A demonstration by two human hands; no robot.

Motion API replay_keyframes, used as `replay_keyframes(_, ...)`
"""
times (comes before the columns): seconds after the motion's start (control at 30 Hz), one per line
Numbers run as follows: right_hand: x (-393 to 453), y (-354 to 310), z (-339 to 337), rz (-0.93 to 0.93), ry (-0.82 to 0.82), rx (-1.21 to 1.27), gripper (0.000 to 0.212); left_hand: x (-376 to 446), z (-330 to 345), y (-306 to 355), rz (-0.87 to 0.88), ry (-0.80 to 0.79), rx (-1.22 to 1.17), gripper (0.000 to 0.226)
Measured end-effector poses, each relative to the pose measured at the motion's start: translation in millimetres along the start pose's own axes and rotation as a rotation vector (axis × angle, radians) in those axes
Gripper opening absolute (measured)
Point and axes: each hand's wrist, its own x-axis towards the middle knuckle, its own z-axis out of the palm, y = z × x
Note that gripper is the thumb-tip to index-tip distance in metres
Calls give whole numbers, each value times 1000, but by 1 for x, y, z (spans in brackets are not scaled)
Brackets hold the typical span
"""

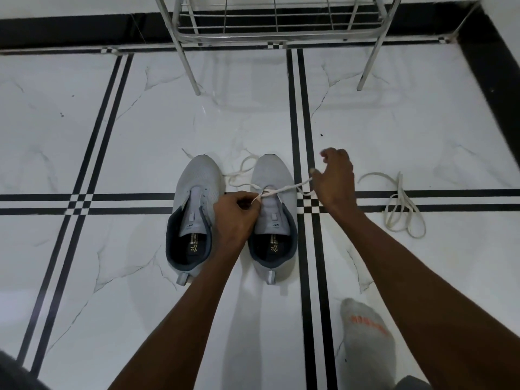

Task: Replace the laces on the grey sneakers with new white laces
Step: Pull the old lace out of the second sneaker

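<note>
**Lacing underway on right-hand sneaker**

Marble floor [140,136] as work surface; steel rack [275,29] beyond. Grey sneakers [197,209] side by side, toes away, for reach. Left one bare of lace. Spare lace [402,206] dropped near, right of the pair. White lace [284,190] across lowest eyelets of right one, likely being evened. Right hand [334,178] pinching one end, drawn outward. Left hand [236,212] pinching other end at tongue

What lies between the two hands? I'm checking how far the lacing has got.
In the head view, a white lace runs from the left hand across the right sneaker's front eyelets to the right hand.
</note>
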Motion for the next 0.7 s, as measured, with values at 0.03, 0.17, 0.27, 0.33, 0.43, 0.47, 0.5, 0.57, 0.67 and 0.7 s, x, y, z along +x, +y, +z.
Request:
replay_keyframes(0.03, -4, -8, 4, -91, -74, 52, 25, -1, 1, 1, 1, 2, 4, 11)
replay_keyframes(0.17, -28, -33, 35, -299, -431, -4, 11, -2, 2, 4, 18, -2, 12, 11)
replay_keyframes(0.27, -31, -36, 41, -311, -386, -63, 14, -1, 0, 0, 30, 6, 18, 10)
replay_keyframes(0.33, -19, -26, 34, -175, -218, -62, 18, -2, -2, -3, 24, 16, -2, 9)
replay_keyframes(0.43, 0, -2, 12, 54, -33, -24, 12, -5, -3, -4, 11, 29, -12, 8)
replay_keyframes(0.47, 0, 1, 8, 55, -47, -5, 11, -5, -3, -4, 16, 26, -8, 9)
replay_keyframes(0.5, -1, 4, 5, 32, -56, 16, 11, -5, -1, -3, 22, 25, -9, 9)
replay_keyframes(0.57, -5, 0, 2, 6, -36, 42, 6, -5, 0, -3, 24, 19, -2, 9)
replay_keyframes(0.67, -10, -4, 5, -54, -91, 108, 18, -6, -1, -1, 18, 17, 7, 9)
replay_keyframes(0.7, -12, -8, 7, -92, -165, 142, 28, -5, -1, 0, 20, 17, 14, 10)
